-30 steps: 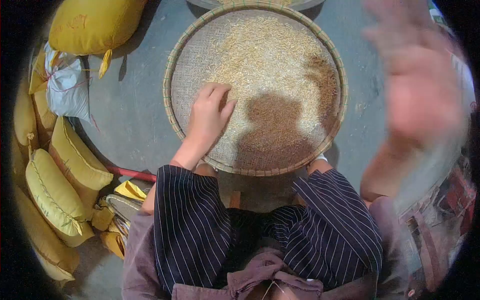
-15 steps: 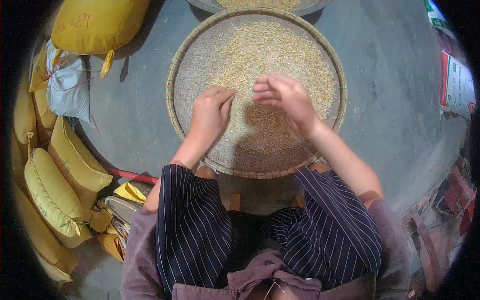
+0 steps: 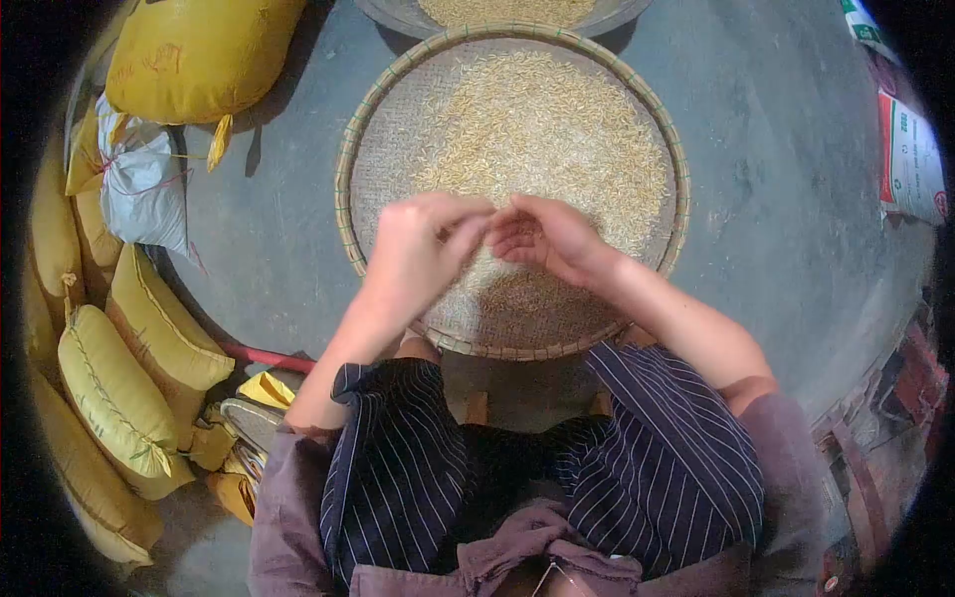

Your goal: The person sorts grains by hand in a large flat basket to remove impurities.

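A round woven bamboo tray [image 3: 350, 139] rests at my knees, with pale unhusked grain [image 3: 537, 109] spread over its middle and right side. My left hand [image 3: 423, 239] is above the tray's near left part, thumb and forefinger pinched together; anything between them is too small to make out. Meeting its fingertips, my right hand [image 3: 552, 239] is cupped with curled fingers, the palm turned toward the left hand. What lies in that palm is hidden. Both hands hover over the grain and shade the near part of the tray.
Beyond the tray stands a wide metal basin [image 3: 388, 15] with more grain. A large yellow sack [image 3: 199, 60], a tied white bag [image 3: 144, 189] and several stuffed yellow sacks [image 3: 114, 383] line the left. A printed white sack [image 3: 910, 159] lies on the right.
My hands have come together and moved nearer to me; before, they were apart over the grain. The right hand's fingers, straighter earlier, are now curled.
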The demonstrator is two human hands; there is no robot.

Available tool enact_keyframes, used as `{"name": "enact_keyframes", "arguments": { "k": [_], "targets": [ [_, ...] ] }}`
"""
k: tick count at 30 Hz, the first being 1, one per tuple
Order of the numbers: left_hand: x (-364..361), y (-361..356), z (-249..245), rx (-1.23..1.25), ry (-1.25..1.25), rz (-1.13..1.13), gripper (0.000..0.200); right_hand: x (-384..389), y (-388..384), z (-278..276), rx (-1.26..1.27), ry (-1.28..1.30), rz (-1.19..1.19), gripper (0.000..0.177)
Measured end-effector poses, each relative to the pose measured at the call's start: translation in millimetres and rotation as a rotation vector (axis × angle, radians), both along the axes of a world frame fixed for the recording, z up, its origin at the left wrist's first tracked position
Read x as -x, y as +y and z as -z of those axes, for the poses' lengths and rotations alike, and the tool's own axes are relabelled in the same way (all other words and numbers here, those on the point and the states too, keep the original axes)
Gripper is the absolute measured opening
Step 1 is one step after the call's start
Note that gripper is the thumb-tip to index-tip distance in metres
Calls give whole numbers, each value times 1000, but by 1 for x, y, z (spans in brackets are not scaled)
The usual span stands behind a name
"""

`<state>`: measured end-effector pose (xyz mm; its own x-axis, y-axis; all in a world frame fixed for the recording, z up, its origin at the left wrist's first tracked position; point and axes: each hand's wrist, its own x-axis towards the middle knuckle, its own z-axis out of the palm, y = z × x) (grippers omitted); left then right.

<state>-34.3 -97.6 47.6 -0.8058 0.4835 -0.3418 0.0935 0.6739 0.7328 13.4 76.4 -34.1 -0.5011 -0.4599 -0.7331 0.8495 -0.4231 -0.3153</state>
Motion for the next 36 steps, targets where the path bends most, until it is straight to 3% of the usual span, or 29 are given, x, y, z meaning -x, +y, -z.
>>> {"name": "enact_keyframes", "arguments": {
  "k": [1,3,7,12,18,27,31,33,36],
  "targets": [
    [5,-4,6,1,-1,0,28,0,3,0,1,-1,0,41],
    [20,-11,29,99,354,-20,29,3,6,-4,-13,23,4,41],
    [37,-11,57,196,435,-32,33,5,8,-6,-20,45,32,41],
    [37,-3,61,189,282,-88,29,4,6,-3,-40,32,35,41],
    [34,-7,73,60,388,-103,17,2,6,-4,-46,64,8,41],
    [29,-12,65,37,322,-148,19,5,6,-7,-70,38,26,42],
    [19,-7,47,-33,243,-208,16,4,2,-4,-22,36,55,42],
    [9,3,21,-73,81,-220,14,4,-1,-4,83,6,120,42],
    [-6,16,1,-96,-32,-45,23,-1,-8,3,107,14,76,42]
  ]
}}
